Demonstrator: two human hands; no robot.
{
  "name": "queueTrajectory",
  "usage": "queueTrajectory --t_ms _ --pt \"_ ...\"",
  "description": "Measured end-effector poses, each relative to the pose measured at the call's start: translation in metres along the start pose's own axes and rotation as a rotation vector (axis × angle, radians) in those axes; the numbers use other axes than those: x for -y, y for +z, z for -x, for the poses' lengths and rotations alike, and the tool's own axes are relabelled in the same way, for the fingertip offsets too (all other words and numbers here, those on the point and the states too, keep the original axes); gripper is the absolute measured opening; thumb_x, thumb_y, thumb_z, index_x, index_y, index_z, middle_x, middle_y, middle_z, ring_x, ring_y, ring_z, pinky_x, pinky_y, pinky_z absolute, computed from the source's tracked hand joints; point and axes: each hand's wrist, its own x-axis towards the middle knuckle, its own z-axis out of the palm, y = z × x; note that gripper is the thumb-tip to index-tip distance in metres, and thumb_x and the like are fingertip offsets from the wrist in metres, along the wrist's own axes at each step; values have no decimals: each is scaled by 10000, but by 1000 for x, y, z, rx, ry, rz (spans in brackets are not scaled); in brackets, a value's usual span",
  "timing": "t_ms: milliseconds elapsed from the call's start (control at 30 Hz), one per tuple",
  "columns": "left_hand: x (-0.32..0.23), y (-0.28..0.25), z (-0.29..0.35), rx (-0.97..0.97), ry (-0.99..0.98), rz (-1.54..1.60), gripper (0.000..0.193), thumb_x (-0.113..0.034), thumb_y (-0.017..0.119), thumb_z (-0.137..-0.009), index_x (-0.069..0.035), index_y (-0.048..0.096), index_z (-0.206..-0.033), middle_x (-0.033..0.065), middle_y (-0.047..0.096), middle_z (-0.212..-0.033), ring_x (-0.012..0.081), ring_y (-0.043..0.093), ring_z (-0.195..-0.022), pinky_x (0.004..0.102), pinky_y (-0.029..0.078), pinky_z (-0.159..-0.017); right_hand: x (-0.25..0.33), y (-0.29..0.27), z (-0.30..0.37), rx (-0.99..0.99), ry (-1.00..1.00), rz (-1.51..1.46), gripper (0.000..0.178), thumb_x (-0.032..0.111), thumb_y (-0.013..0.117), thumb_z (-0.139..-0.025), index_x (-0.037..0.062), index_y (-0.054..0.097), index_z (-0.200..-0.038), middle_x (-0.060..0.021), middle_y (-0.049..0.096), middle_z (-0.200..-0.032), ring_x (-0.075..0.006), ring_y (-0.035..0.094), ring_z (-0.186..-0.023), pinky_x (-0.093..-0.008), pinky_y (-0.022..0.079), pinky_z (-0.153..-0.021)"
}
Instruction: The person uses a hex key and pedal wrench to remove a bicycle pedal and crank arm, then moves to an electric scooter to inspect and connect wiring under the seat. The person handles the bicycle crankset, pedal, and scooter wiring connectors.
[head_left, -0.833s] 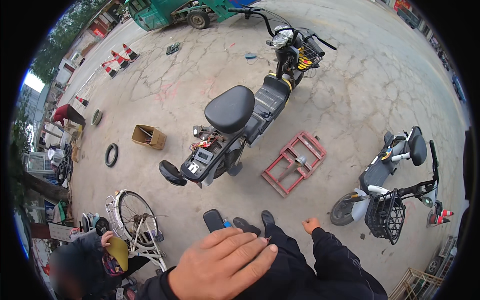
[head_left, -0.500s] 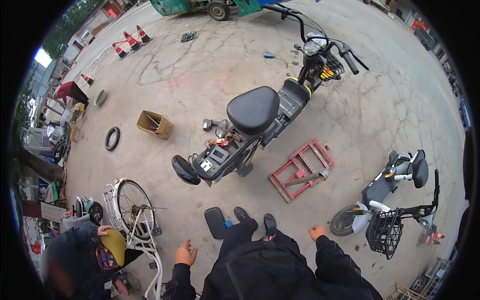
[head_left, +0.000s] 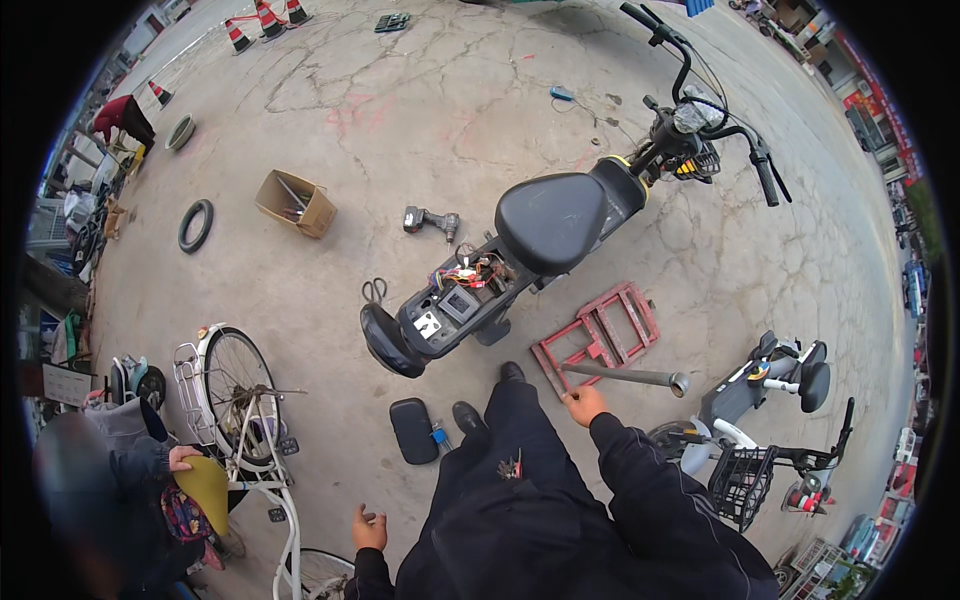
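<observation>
Electric scooter [head_left: 551, 224] stands just ahead. Left to right: left hand [head_left: 369, 528] empty, fingers half-spread; wiring bay [head_left: 470, 275] exposed; right shoe [head_left: 512, 371] now advanced, suggesting closer access to that bay; right hand [head_left: 585, 405] loosely curled, contents unclear, now nearer red metal frame [head_left: 604, 338].

The scooter [head_left: 552, 225] is standing ahead of the person, wires [head_left: 470, 273] lying in its rear compartment. Left of it, a drill [head_left: 431, 221] and scissors [head_left: 374, 290] are lying on the ground [head_left: 450, 130]; farther left are resting a carton [head_left: 311, 218], then a tyre [head_left: 182, 228]. Rightward, a metal frame [head_left: 597, 338] is lying between that scooter and another scooter [head_left: 732, 393]. A case [head_left: 412, 432] is lying between the left shoe [head_left: 468, 417] and a bicycle [head_left: 268, 486].
</observation>
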Motion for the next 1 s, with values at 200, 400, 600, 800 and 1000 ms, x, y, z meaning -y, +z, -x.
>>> queueTrajectory --t_ms 200,400,600,800,1000 --pt "-126 -23 -18 -100 131 284 640 -137 756 -953 13 489 -1516 220 720 -1199 275 755 -897 394 608 -806 77 -8 -61 128 -112 48 339 352 699 -949 54 818 -1058 -205 783 -1030 -392 743 -1005 -482 574 -928" --pt "-165 -11 -14 -42 23 164 613 -136 780 -932 13 540 -1476 220 739 -1161 275 768 -892 398 614 -795 149 -14 -117 222 -188 -33 326 331 693 -943 42 810 -1039 -203 783 -1032 -402 740 -991 -489 571 -910" --pt "-154 1 18 -27 -141 55 561 -172 794 -929 23 588 -1413 228 755 -1118 288 776 -891 400 617 -796 204 -1 -165 212 -298 -67 354 304 695 -947 22 750 -1153 -215 745 -1130 -420 703 -1070 -505 551 -938" --pt "-165 7 58 -61 -270 198 541 -180 785 -944 48 596 -1396 219 764 -1096 259 759 -894 375 615 -777 232 18 -192 163 -393 56 511 259 731 -930 9 551 -1338 -269 614 -1310 -489 652 -1136 -565 529 -970" --pt "-191 21 97 -128 -341 279 540 -198 795 -937 47 610 -1381 205 770 -1097 259 762 -897 384 615 -804 240 33 -211 229 -377 70 692 204 749 -905 14 447 -1498 -292 535 -1471 -494 605 -1257 -544 517 -1040"
